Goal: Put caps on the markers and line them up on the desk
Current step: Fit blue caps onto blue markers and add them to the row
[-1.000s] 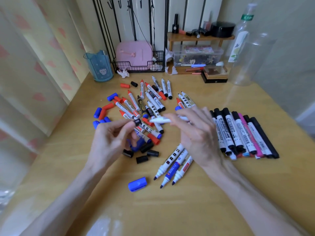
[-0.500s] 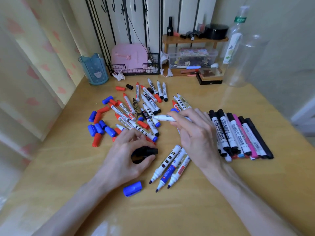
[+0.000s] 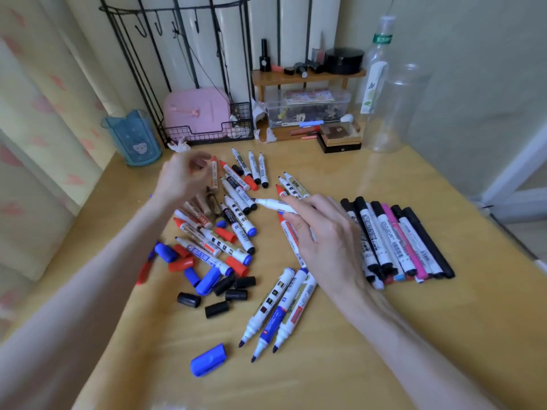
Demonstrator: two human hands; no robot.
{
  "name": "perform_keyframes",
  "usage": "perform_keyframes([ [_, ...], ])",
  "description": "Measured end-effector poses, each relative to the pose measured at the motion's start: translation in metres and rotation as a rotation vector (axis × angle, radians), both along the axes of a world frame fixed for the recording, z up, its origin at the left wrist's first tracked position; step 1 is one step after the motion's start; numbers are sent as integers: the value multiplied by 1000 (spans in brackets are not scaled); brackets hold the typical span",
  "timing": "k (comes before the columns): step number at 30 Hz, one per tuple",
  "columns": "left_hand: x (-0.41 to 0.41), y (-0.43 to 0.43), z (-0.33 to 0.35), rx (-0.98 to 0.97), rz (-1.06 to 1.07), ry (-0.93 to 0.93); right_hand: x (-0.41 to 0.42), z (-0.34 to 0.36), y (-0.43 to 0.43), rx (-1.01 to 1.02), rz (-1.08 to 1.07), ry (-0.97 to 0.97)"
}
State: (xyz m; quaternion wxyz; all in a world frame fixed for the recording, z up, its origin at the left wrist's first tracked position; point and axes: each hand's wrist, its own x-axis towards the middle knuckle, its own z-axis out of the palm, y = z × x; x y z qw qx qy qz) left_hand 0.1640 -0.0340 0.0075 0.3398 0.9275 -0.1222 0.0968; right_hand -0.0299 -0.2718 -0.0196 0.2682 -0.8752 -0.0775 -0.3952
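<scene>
Marker [image 3: 275,204]: uncapped, white barrel, pinched between thumb and fingertips of my right hand [image 3: 322,241] above mid-desk [image 3: 399,335], tip pointing to 9 o'clock. The tip looks dark, but it is too small to read with certainty.

Other side: left hand [image 3: 183,176] is out at 10 o'clock from the marker, over the far part of the pile [image 3: 231,226]. It is blurred. The fingers look loosely curled, and I cannot tell whether they hold a cap.

At 3 o'clock, just beside my right hand, lies the row [image 3: 396,241] of capped markers, barrels side by side. Loose black caps [image 3: 217,309] are at 7 o'clock of the marker, red caps [image 3: 181,264] at 8, one blue cap [image 3: 208,359] toward 6.

Step in hand, by my judgement: find this marker's cap.
- Confirm the tip colour before choosing a cap.
- Hold the barrel level so the tip meets the cap mouth square.
- Push until it seats.
- Keep the wet tip off my fingers and the desk.
- Then lay the marker on the row's 9 o'clock edge, parallel, ends flush.

Three uncapped markers [image 3: 278,309] lie at 6 o'clock, not yet done.
</scene>
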Motion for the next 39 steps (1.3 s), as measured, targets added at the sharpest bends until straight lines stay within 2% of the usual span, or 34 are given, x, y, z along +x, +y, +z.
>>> perform_keyframes([
  [4,45,9,-5,137,104,48,4,0,-1,8,18,58],
  [8,72,20,-12,251,74,150,6,0,0,5,38,95],
  [18,94,19,-16,479,67,29,5,1,3,57,34,107],
  [20,88,25,-14,372,84,-18,4,2,2,83,36,110],
  [22,66,30,-6,179,60,-83,4,2,3,93,34,115],
  [26,-17,32,15,-124,-191,-92,0,6,6,112,44,148],
  [32,-129,37,15,-281,-271,-42,-6,7,9,100,123,169],
  [39,-167,34,-4,-336,-291,37,-8,5,6,125,283,168],
])
